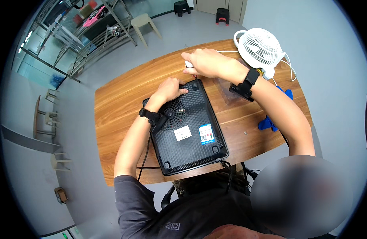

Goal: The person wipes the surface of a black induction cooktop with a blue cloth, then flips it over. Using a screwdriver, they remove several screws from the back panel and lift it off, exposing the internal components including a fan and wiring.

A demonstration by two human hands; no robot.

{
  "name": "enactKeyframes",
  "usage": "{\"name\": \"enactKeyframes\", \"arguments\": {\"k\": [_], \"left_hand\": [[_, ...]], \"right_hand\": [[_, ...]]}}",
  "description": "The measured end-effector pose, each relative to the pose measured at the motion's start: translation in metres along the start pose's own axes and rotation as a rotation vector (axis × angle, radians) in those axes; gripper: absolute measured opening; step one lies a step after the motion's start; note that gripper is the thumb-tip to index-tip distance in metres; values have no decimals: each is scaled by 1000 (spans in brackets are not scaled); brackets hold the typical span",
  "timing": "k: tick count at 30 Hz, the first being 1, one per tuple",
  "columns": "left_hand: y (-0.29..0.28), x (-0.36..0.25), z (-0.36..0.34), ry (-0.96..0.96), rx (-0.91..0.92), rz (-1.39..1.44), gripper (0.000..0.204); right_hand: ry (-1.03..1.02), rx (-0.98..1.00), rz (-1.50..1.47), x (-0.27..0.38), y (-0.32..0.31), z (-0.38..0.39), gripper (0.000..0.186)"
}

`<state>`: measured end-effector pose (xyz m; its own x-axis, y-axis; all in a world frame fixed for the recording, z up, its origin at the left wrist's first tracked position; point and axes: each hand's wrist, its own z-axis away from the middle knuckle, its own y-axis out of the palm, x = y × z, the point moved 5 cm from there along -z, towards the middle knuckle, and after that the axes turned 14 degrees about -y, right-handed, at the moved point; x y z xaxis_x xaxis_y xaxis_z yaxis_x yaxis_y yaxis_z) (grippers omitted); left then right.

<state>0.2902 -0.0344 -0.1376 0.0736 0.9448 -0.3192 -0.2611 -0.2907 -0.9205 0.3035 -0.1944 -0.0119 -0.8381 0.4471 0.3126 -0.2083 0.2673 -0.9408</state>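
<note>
An induction cooker [193,115], black with a textured underside, lies upside down on the wooden table. Its round fan grille [173,115] and two stickers face up. My left hand [169,89] rests on its far left part, thumb stretched out and fingers over the far edge. At the far right corner, beside a rubber foot, my right hand [207,63] is closed around a screwdriver [188,64]. The white handle end shows, and a bit of red below the fist. Its tip is hard to make out.
A white fan [261,47] with its cord stands at the table's far right. A clear plastic box [229,92] sits partly under my right forearm, near blue items [266,124]. A black cable [145,157] runs along the cooker's left side. Stools [143,24] and a metal rack stand beyond.
</note>
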Motion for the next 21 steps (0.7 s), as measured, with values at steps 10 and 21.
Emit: {"name": "enactKeyframes", "arguments": {"k": [10, 21], "left_hand": [[-1, -1, 0, 0, 45, -24, 44], [-27, -17, -14, 154, 10, 154, 38]], "right_hand": [[-24, 87, -78, -19, 3, -13, 39], [-134, 131, -96, -36, 10, -35, 37]]}}
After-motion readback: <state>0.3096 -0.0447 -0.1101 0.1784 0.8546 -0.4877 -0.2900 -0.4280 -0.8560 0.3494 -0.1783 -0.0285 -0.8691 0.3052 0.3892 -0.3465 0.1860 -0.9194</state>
